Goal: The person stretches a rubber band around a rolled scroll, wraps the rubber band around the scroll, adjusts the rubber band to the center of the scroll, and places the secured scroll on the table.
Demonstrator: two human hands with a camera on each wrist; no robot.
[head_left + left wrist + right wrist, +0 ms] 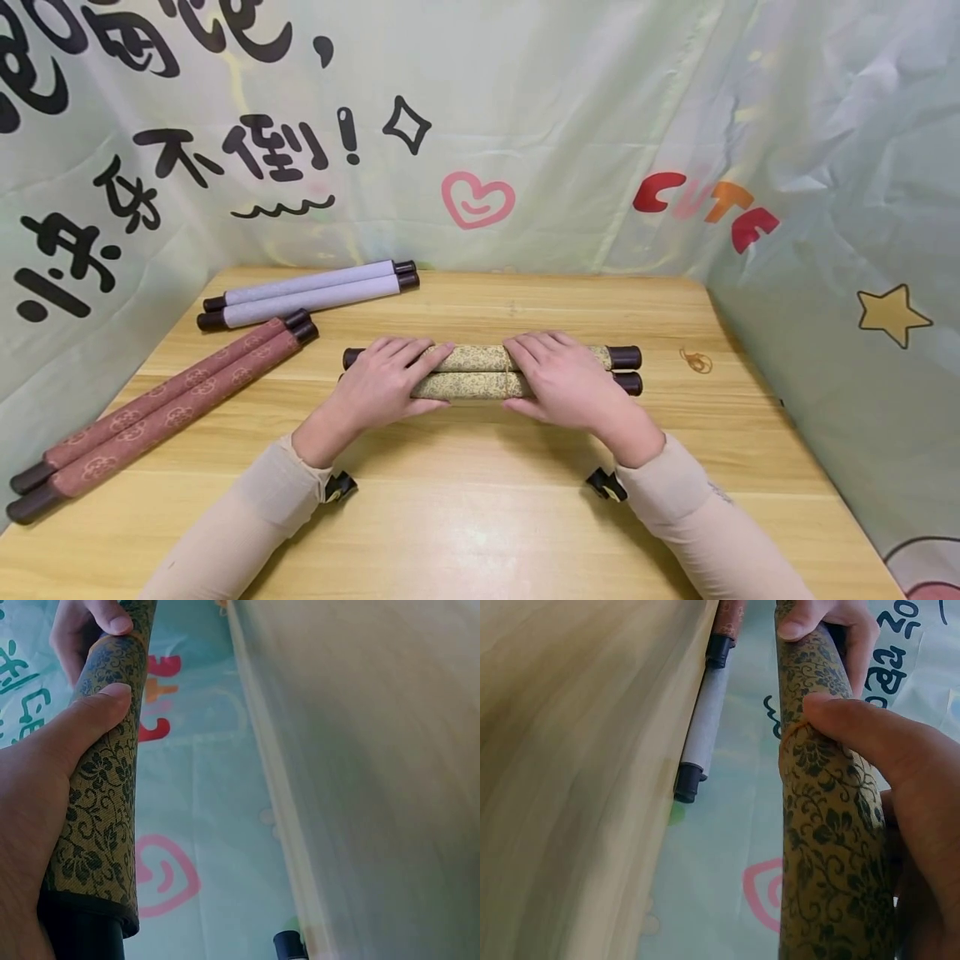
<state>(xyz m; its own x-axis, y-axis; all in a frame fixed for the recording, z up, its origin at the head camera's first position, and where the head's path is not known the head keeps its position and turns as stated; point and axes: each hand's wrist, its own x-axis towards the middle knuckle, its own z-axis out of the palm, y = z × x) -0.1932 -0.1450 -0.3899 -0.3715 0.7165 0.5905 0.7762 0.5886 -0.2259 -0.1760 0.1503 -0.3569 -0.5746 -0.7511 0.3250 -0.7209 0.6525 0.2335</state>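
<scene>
A hand scroll point(476, 359) with yellow-green floral fabric and black end knobs is rolled from both ends into two parallel rolls. My left hand point(386, 383) grips its left part, thumb along the near side and fingers over the top. On the right part, my right hand point(566, 379) grips it the same way. A thin orange rubber band point(795, 729) circles the scroll beside the right thumb. Both wrist views show the dark leaf pattern and the scroll raised off the wooden table point(480, 517). The fingertips on the far side are hidden.
At the left lie a reddish-brown patterned scroll point(180, 404) and, behind it, a pale lavender scroll point(311, 293), each in two rolls. A loose rubber band point(697, 361) rests on the right of the table. Printed cloth point(570, 108) walls the back and sides.
</scene>
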